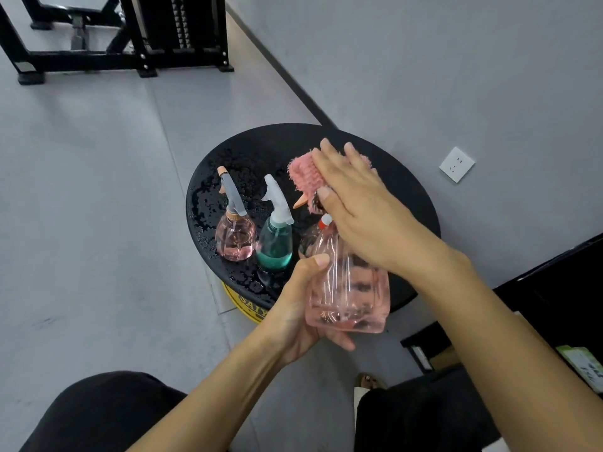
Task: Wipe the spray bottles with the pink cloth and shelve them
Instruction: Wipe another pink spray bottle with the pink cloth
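Centre frame, a wet black table [408,177] carries a small pink bottle [235,238] and a teal bottle [274,246]. Just right, the left hand [300,314] grips a clear pink spray bottle [349,288]; the right hand [359,210] pinches the pink cloth [303,174] over its top.

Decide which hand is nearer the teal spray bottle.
Left. The left hand grips the large pink bottle just right of the teal spray bottle; the right hand holds the pink cloth farther right, on that bottle's top.
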{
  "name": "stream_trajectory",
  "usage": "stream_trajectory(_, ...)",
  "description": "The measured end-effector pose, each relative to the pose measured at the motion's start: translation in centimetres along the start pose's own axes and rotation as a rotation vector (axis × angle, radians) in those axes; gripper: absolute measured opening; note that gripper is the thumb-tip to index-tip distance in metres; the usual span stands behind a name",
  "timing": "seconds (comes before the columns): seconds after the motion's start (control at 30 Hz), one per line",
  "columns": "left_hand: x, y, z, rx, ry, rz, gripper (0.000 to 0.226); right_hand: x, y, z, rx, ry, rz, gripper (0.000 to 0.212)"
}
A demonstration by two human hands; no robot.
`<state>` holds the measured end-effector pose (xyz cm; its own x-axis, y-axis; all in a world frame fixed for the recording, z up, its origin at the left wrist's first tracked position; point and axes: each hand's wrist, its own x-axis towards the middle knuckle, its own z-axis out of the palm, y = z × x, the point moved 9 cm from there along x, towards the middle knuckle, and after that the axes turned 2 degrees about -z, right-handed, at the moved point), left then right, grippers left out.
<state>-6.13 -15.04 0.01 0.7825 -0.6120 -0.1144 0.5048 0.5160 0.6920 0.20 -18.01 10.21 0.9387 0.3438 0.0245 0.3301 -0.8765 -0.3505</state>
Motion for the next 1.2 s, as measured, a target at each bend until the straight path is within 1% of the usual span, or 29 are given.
stream_trajectory(0.07,0.0,-0.3,-0.1,0.001,-0.017,-0.009,0.038,0.3,0.2,-0.3,0.011,0.029,0.008,0.052)
stream_trajectory(0.1,0.0,-0.3,-0.1,-0.009,-0.030,-0.003,0.043,0.1,0.0,-0.3,0.013,0.027,-0.006,0.051)
stream_trajectory(0.17,-0.1,-0.2,0.1,-0.038,-0.063,0.009,0.053,-0.7,-0.7,0.3,0.019,-0.012,-0.057,0.050)
stream_trajectory(0.23,-0.2,-0.1,0.1,-0.066,-0.083,0.018,0.056,-1.7,-1.2,0.7,0.025,-0.066,-0.102,0.049)
stream_trajectory(0.3,-0.3,-0.2,0.3,-0.073,-0.093,0.009,0.060,-2.1,-1.3,0.6,0.012,-0.084,-0.127,0.049)
stream_trajectory(0.37,-0.2,-0.5,0.4,-0.066,-0.091,-0.013,0.068,-1.7,-0.7,0.2,-0.003,-0.072,-0.112,0.049)
stream_trajectory(0.43,-0.2,-0.8,0.6,-0.039,-0.096,-0.037,0.082,-0.9,0.5,-0.2,-0.005,-0.049,-0.060,0.050)
stream_trajectory(0.47,-0.2,-1.0,0.8,-0.032,-0.104,-0.043,0.086,-0.5,1.1,-0.5,0.002,-0.024,-0.029,0.050)
stream_trajectory(0.57,-0.3,-1.0,0.9,-0.028,-0.124,-0.034,0.084,-0.2,2.1,-1.2,0.039,0.038,0.020,0.050)
stream_trajectory(0.7,-0.2,-0.9,0.4,-0.047,-0.088,-0.037,0.091,-1.8,1.2,-0.7,0.054,0.041,-0.023,0.050)
stream_trajectory(0.77,-0.2,-0.8,0.4,-0.059,-0.089,-0.032,0.083,-2.8,0.8,-0.5,0.074,0.040,-0.031,0.050)
stream_trajectory(0.87,-0.2,-0.8,0.8,-0.041,-0.131,-0.030,0.064,-3.1,0.9,-0.6,0.087,0.036,-0.023,0.051)
stream_trajectory(0.9,-0.2,-0.9,1.0,-0.025,-0.146,-0.033,0.065,-2.9,1.2,-0.9,0.089,0.054,-0.017,0.051)
stream_trajectory(0.97,-0.3,-0.9,1.2,-0.009,-0.166,-0.044,0.076,-2.0,2.2,-1.8,0.111,0.115,0.024,0.050)
stream_trajectory(1.03,-0.3,-0.9,1.3,-0.010,-0.168,-0.040,0.081,-1.4,3.0,-2.5,0.154,0.162,0.064,0.049)
stream_trajectory(1.1,-0.4,-0.8,1.1,-0.018,-0.148,-0.035,0.088,-1.6,2.8,-2.2,0.159,0.154,0.050,0.049)
stream_trajectory(1.13,-0.3,-0.7,0.9,-0.021,-0.135,-0.026,0.086,-1.9,2.4,-1.8,0.149,0.138,0.030,0.049)
stream_trajectory(1.2,-0.2,-0.4,0.6,-0.032,-0.126,-0.005,0.075,-2.8,1.4,-1.0,0.154,0.116,-0.014,0.047)
